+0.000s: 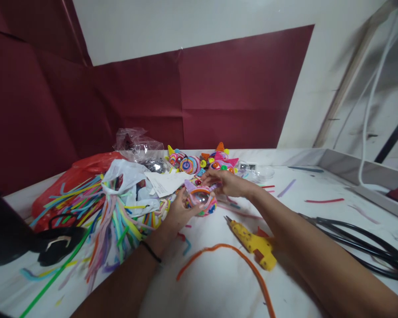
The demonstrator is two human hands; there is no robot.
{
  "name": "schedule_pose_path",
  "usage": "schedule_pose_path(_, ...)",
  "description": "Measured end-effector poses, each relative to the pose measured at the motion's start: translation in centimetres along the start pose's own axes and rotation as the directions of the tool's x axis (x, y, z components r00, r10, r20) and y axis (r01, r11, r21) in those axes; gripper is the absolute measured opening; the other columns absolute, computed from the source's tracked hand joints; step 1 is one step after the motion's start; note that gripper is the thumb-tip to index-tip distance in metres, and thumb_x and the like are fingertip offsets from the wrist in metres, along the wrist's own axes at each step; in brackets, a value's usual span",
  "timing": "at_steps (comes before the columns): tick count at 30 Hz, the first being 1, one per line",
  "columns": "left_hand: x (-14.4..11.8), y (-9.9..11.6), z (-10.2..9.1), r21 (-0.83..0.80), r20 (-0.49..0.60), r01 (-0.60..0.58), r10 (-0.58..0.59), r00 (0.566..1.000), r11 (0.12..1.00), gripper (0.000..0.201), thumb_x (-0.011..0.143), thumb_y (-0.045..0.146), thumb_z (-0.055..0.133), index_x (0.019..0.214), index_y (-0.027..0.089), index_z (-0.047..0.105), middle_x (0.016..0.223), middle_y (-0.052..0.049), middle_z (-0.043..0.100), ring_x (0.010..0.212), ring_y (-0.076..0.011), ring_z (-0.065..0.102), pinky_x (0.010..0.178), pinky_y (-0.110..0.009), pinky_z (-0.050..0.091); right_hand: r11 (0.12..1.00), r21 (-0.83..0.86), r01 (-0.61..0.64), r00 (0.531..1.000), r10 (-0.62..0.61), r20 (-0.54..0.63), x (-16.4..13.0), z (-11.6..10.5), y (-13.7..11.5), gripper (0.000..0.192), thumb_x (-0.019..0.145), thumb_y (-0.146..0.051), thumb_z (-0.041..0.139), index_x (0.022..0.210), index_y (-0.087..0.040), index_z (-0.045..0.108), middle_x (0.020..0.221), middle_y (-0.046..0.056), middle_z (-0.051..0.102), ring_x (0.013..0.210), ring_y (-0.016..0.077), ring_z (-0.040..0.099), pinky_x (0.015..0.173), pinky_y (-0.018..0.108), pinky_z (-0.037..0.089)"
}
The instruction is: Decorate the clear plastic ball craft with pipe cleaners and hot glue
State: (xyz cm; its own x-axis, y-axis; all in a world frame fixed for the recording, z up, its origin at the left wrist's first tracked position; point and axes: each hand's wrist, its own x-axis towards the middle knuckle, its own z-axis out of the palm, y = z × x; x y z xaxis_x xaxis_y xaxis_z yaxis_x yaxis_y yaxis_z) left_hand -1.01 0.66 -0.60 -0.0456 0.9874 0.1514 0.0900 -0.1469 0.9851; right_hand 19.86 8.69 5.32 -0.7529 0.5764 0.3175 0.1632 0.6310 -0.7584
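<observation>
- Fingers of the left hand [179, 211] curl under and around a clear plastic ball wrapped in pipe cleaners [201, 201], holding it just above the surface [219, 282].
- Right hand [223, 182] reaches over the ball's top; its fingertips seem pinched on a lilac pipe cleaner end at the ball's upper edge, though blur hides the exact grip.
- Pink, blue and yellow bands already ring the lower part of the ball, while its clear dome shows bare in the middle, so I judge the wrapping partly done.
- Several finished ornaments [202, 162], fully coiled and fitted with little pointed ears, sit in a row behind the hands; by that measure, ears and the remaining coils appear to be what is left on this one.
- Plenty of stock remains: a heap of loose pipe cleaners [96, 207] lies to the left, and an orange pipe cleaner [239, 260] curves across the near surface.
- Yellow glue gun [252, 243] lies just right of the ball, untouched; black scissors [361, 247] rest farther right.
- Empty clear half-shells [257, 172] sit beyond the right hand.
</observation>
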Motion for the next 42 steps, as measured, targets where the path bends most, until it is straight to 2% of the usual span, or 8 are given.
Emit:
schedule_pose_path(4,0.0,0.3,-0.1,-0.019,0.042,-0.015,0.016,0.999,1.000,0.086,0.063,0.032,0.086,0.139,0.017,0.047,0.109,-0.009,0.069,0.098,-0.0234,0.067,0.086,-0.033,0.052,1.000,0.009,-0.013,1.000,0.013,-0.006,0.0,0.0,0.1,0.040,0.069,-0.011,0.074,0.106,-0.019,0.060,0.110,0.009,0.069,0.106,0.0228,0.068,0.090,0.039,0.055)
schedule_pose_path(8,-0.2,0.7,-0.3,0.038,-0.007,-0.015,0.015,1.000,0.999,0.059,0.076,0.036,0.075,0.128,0.015,0.057,0.094,-0.005,0.067,0.088,-0.0207,0.066,0.083,-0.032,0.050,0.998,0.055,-0.032,0.999,0.033,-0.016,0.0,0.1,0.2,0.039,0.067,-0.014,0.076,0.102,-0.020,0.059,0.106,0.007,0.069,0.105,0.0223,0.067,0.084,0.036,0.056)
schedule_pose_path(12,-0.2,0.6,-0.3,0.057,-0.040,-0.018,0.020,0.999,0.998,0.051,0.080,0.033,0.071,0.125,0.013,0.058,0.084,-0.002,0.064,0.082,-0.0186,0.064,0.080,-0.030,0.049,0.998,0.056,-0.016,1.000,0.017,-0.018,0.0,0.1,0.3,0.040,0.067,-0.015,0.077,0.104,-0.020,0.061,0.104,0.005,0.069,0.101,0.0203,0.067,0.087,0.036,0.055)
schedule_pose_path(24,0.6,-0.2,-0.4,0.050,-0.061,-0.020,0.023,0.998,0.999,0.049,0.082,0.034,0.067,0.126,0.014,0.058,0.080,-0.002,0.066,0.080,-0.0198,0.063,0.078,-0.032,0.048,1.000,0.025,-0.007,1.000,0.007,-0.025,-0.1,0.2,-0.3,0.041,0.067,-0.014,0.078,0.104,-0.020,0.061,0.104,0.007,0.071,0.101,0.0216,0.068,0.093,0.041,0.055)
schedule_pose_path(28,0.7,-0.4,-0.3,0.047,-0.092,-0.022,0.027,0.995,0.999,0.047,0.079,0.033,0.070,0.121,0.014,0.060,0.076,-0.001,0.064,0.076,-0.0192,0.062,0.074,-0.031,0.048,1.000,0.016,-0.005,1.000,0.006,-0.018,-0.2,0.2,-0.3,0.040,0.068,-0.013,0.075,0.105,-0.020,0.061,0.108,0.008,0.071,0.103,0.0212,0.068,0.092,0.039,0.055)
schedule_pose_path(32,0.3,0.2,-0.2,0.030,-0.071,-0.035,0.037,0.997,0.999,0.047,0.079,0.037,0.071,0.119,0.015,0.061,0.081,-0.002,0.068,0.081,-0.0199,0.064,0.076,-0.031,0.049,1.000,0.012,-0.003,1.000,0.003,-0.026,-0.1,0.2,-0.3,0.039,0.067,-0.013,0.077,0.103,-0.020,0.061,0.104,0.006,0.070,0.100,0.0205,0.069,0.088,0.036,0.056)
schedule_pose_path(37,-0.2,0.6,0.0,0.003,-0.007,-0.039,0.039,0.999,0.999,0.066,0.069,0.033,0.081,0.128,0.018,0.057,0.102,-0.006,0.072,0.091,-0.0221,0.068,0.079,-0.031,0.053,1.000,0.009,-0.024,1.000,0.024,-0.018,-0.1,0.3,-0.3,0.041,0.069,-0.013,0.076,0.106,-0.019,0.060,0.105,0.007,0.070,0.102,0.0218,0.068,0.086,0.037,0.057)
schedule_pose_path(42,0.0,-0.4,0.2,-0.030,-0.038,-0.046,0.045,0.998,0.998,0.081,0.058,0.029,0.090,0.132,0.021,0.056,0.110,-0.009,0.072,0.104,-0.0267,0.067,0.090,-0.036,0.053,1.000,-0.023,-0.007,1.000,0.006,-0.027,-0.1,0.4,-0.5,0.042,0.069,-0.009,0.074,0.108,-0.019,0.060,0.109,0.007,0.070,0.102,0.0207,0.068,0.089,0.037,0.056)
